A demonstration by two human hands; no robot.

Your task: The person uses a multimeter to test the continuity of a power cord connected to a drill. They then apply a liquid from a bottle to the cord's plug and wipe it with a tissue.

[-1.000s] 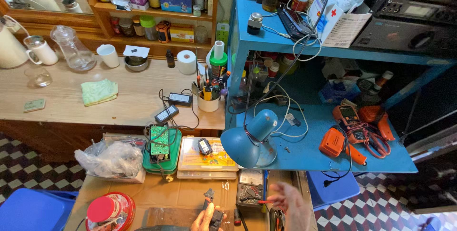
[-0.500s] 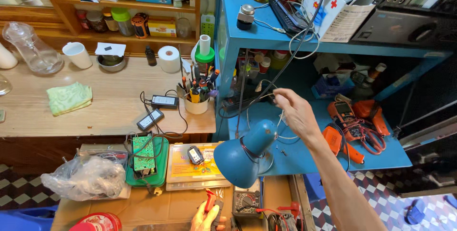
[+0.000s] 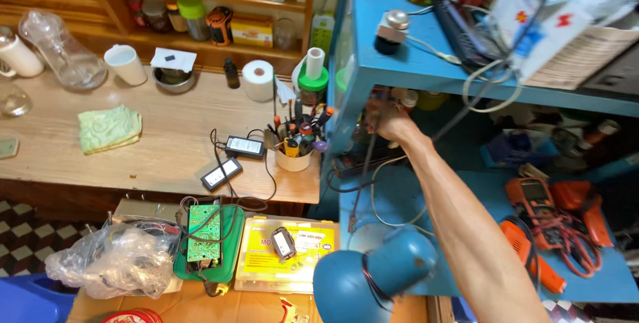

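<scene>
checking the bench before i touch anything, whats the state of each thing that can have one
right hand: reaching deep under the blue shelf, grip hidden
left hand: not in view
desk lamp: unlit, as far as shows
white mug: upright
glass jug: lying tilted, looks empty
green cloth: folded, flat
tool cup: upright, full of tools
circuit board: bare, wires attached

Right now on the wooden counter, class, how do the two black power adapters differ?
The rear adapter lies nearly level across the picture, close beside the tool cup; the front adapter lies slanted, nearer the counter's front edge. The rear adapter looks slightly bulkier, the front adapter slimmer. Both are black, flat, rectangular, labelled on top and trailing black cables.
</scene>
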